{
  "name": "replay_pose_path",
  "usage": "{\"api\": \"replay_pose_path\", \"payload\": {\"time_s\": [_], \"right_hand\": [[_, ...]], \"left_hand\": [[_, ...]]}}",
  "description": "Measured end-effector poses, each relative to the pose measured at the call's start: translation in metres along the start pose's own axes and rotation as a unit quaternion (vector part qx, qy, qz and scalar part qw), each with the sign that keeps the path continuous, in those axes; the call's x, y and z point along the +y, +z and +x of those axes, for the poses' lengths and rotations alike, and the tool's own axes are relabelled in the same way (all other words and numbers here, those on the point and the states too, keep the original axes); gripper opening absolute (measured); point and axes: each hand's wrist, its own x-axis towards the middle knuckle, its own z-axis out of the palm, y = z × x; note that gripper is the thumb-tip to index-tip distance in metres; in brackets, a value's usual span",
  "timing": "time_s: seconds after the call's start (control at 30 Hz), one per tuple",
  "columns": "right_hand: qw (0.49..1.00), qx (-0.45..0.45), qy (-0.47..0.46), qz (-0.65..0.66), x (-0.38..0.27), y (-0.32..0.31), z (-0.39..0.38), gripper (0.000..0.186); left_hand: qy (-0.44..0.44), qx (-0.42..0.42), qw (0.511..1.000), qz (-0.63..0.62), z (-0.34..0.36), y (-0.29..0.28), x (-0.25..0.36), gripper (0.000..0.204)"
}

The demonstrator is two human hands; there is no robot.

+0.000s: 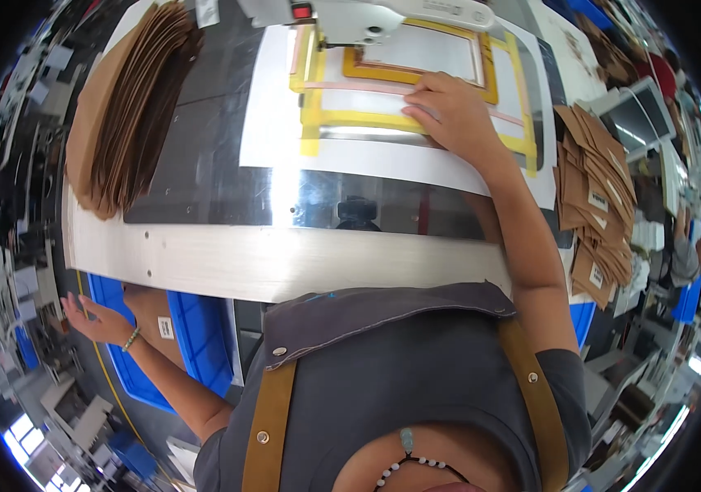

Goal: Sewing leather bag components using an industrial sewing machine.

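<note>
My right hand (453, 119) reaches over the work surface and rests on a clear template (350, 127) edged with yellow tape. Its fingers are bent and a little apart, touching the template near its yellow-brown inner frame (490, 78); I make out nothing held. Off the table's left side, my left hand (103, 321) is open with the fingers spread and the palm turned up. It hovers by the rim of a blue bin (125, 369). Inside that bin lies a brown piece (152, 316) with a white label.
A white machine head (359, 25), like a sewing machine's, hangs over the template. White sheeting (264, 139) lies beneath it. A thick stack of brown pieces (125, 107) stands at the left, and labelled brown pieces (596, 180) pile up at the right. The pale table edge (285, 258) runs before me.
</note>
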Motion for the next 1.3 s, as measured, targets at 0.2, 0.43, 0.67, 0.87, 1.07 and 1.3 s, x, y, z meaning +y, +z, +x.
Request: {"api": "replay_pose_path", "payload": {"time_s": [0.2, 0.43, 0.67, 0.87, 1.07, 1.3], "right_hand": [[1.000, 0.013, -0.007, -0.010, -0.001, 0.007, 0.004, 0.015], [0.989, -0.045, -0.080, -0.118, -0.001, 0.010, 0.021, 0.008], [0.997, 0.054, -0.049, -0.037, 0.003, 0.013, 0.012, 0.009], [0.999, 0.037, -0.010, 0.013, 0.005, 0.005, 0.013, 0.004], [0.997, 0.054, 0.005, 0.051, 0.002, 0.004, 0.016, 0.008], [0.988, 0.046, 0.018, 0.149, 0.003, 0.004, 0.015, 0.019]], "left_hand": [[0.023, -0.235, 0.866, -0.440, 0.030, 0.055, 0.242, 0.026], [0.345, -0.394, 0.708, -0.474, -0.022, 0.123, 0.406, 0.035], [0.370, -0.375, 0.724, -0.445, -0.044, 0.152, 0.435, 0.042], [0.286, -0.425, 0.716, -0.474, -0.041, 0.159, 0.431, 0.037], [0.159, -0.452, 0.704, -0.525, -0.040, 0.160, 0.433, 0.026], [0.197, -0.434, 0.689, -0.545, -0.033, 0.151, 0.436, 0.019]]}}
